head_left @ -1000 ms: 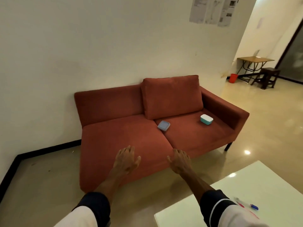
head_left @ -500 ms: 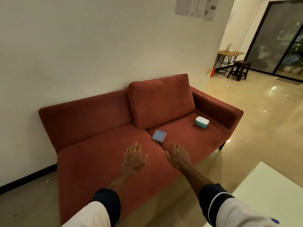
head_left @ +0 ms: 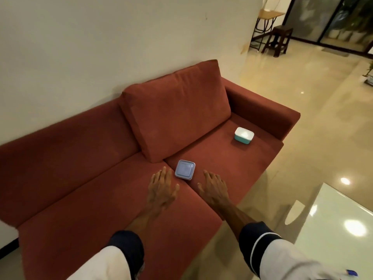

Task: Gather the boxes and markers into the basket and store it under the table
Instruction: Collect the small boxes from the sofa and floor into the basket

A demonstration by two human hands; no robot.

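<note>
Over sofa (head_left: 84, 199) | left hand (head_left: 161, 190), right hand (head_left: 215, 188) flank blue box (head_left: 185, 169) | fingers extended, grip released

1. A rust-red sofa (head_left: 84, 158) stands against the wall.
2. A flat blue-lidded box (head_left: 185, 169) lies on the sofa's seat, at the seam between the two seat cushions, just in front of the loose back cushion (head_left: 177, 116).
3. A teal box with a white lid (head_left: 244, 137) sits on the seat near the sofa's right armrest (head_left: 268, 116), well apart from the blue-lidded box.
</note>
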